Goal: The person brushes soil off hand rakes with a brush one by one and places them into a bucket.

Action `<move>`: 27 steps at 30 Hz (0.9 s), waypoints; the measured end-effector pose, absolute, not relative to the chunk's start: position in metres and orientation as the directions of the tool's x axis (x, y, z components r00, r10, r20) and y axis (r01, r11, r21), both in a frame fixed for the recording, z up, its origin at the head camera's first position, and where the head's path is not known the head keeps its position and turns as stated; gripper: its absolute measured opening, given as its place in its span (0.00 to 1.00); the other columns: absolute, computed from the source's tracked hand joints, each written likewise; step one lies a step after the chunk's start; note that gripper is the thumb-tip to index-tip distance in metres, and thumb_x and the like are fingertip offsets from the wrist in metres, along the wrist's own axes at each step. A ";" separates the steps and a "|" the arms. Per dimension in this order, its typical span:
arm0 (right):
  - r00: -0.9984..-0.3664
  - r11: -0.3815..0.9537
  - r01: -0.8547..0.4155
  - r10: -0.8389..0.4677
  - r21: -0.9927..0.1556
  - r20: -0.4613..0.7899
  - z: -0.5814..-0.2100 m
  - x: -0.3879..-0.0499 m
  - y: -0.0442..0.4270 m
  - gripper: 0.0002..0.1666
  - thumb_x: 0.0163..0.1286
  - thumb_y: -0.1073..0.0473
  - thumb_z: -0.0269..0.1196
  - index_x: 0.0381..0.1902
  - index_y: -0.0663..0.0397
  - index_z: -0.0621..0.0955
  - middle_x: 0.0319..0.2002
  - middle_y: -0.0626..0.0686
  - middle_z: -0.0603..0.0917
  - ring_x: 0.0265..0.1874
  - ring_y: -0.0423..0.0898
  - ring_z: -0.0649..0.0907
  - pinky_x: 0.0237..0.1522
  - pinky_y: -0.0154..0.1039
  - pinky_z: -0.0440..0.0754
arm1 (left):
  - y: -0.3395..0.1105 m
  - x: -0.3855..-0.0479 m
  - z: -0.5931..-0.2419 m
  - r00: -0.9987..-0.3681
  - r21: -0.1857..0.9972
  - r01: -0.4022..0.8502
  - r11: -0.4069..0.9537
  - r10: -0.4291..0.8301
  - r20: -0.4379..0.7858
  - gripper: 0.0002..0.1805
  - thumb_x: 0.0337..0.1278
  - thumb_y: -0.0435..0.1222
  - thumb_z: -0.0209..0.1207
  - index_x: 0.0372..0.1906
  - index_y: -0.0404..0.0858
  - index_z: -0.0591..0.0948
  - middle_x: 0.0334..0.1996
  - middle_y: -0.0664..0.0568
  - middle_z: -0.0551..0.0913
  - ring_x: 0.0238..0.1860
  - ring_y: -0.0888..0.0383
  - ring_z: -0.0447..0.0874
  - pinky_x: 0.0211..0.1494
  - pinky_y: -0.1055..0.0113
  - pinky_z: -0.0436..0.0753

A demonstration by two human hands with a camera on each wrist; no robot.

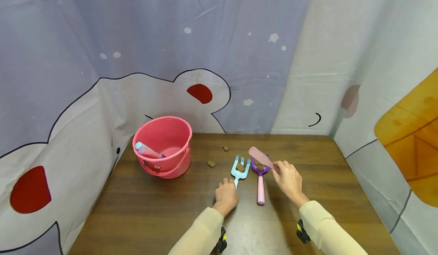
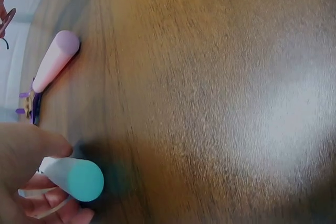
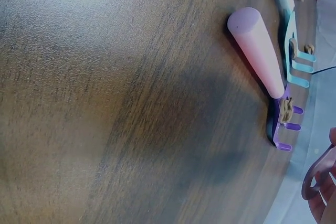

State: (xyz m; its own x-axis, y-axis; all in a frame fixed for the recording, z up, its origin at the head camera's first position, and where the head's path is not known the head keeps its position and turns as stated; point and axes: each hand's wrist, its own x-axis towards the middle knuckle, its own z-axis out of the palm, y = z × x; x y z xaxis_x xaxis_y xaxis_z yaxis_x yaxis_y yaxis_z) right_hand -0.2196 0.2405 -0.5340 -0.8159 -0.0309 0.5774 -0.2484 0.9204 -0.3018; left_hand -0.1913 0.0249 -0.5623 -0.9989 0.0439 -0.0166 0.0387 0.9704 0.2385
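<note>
My left hand (image 1: 226, 195) grips the handle of a light blue toy garden fork (image 1: 239, 175) lying on the table. The handle's turquoise end (image 2: 87, 180) shows between thumb and fingers in the left wrist view. My right hand (image 1: 289, 181) holds a flat pink paddle-shaped tool (image 1: 259, 156) with a dotted surface, raised over the head of a purple toy fork (image 1: 261, 190) with a pink handle. In the right wrist view the paddle's looped handle (image 3: 313, 174) is at the edge. A brown lump (image 1: 240, 167) lies on the blue fork, another (image 1: 260, 167) on the purple one.
A pink bucket (image 1: 184, 163) stands at the back left with a pink and turquoise tool handle (image 1: 148, 151) leaning inside. Two loose brown lumps lie on the wooden table (image 1: 150, 209), one (image 1: 211, 164) near the bucket, one (image 1: 225, 148) farther back. A printed curtain (image 1: 164, 38) hangs behind.
</note>
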 end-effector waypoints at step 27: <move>-0.820 0.924 -0.243 -0.033 -0.294 0.572 -0.538 -0.216 0.243 0.13 0.46 0.62 0.71 0.33 0.53 0.83 0.28 0.52 0.82 0.27 0.54 0.80 0.23 0.50 0.75 | -0.020 -0.208 -0.548 -0.993 0.134 0.101 0.986 0.108 -0.045 0.10 0.38 0.37 0.65 0.24 0.39 0.75 0.20 0.47 0.79 0.23 0.49 0.80 0.22 0.58 0.75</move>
